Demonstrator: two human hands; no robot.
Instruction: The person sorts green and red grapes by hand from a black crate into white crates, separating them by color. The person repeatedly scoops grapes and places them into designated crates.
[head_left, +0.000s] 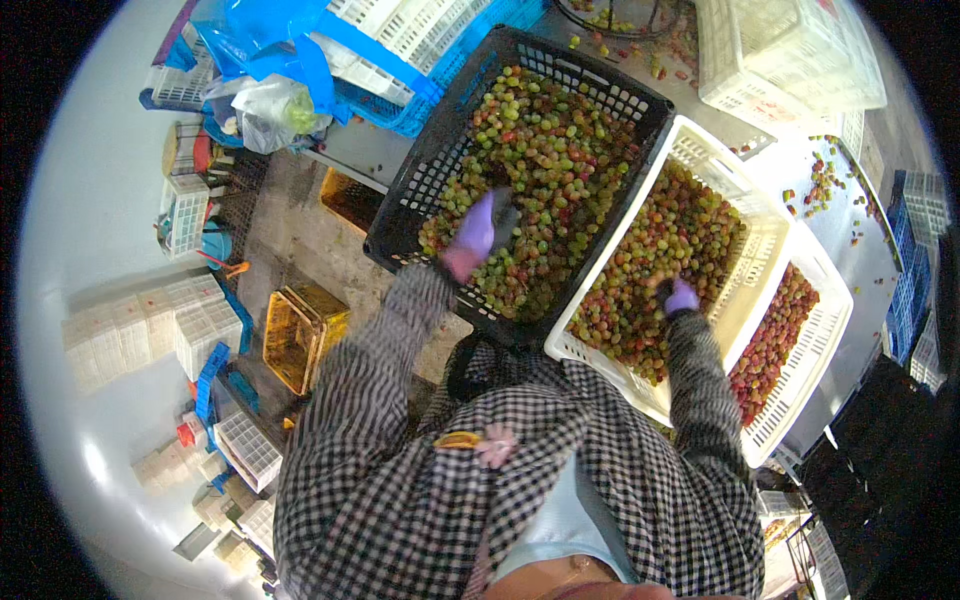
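A black plastic crate (401, 217) stands before me, heaped with loose green and reddish grapes (555, 180). Over its near left part is my left hand (480, 229), in a purple and dark grey glove and blurred; its fingers point into the grapes. My right hand (679, 296), gloved the same way, is low over mixed grapes (667, 240) in a white plastic crate (750, 255) that stands against the black one. Its fingertips are partly hidden among the fruit. Whether either hand grips a grape is not visible.
Another white crate (802, 375) with redder grapes (780, 330) stands to the right. Loose grapes (825, 176) lie on the metal table (862, 255). White crates (795, 60) stand far right, and a blue crate (375, 109) far left. A yellow crate (300, 337) sits on the floor.
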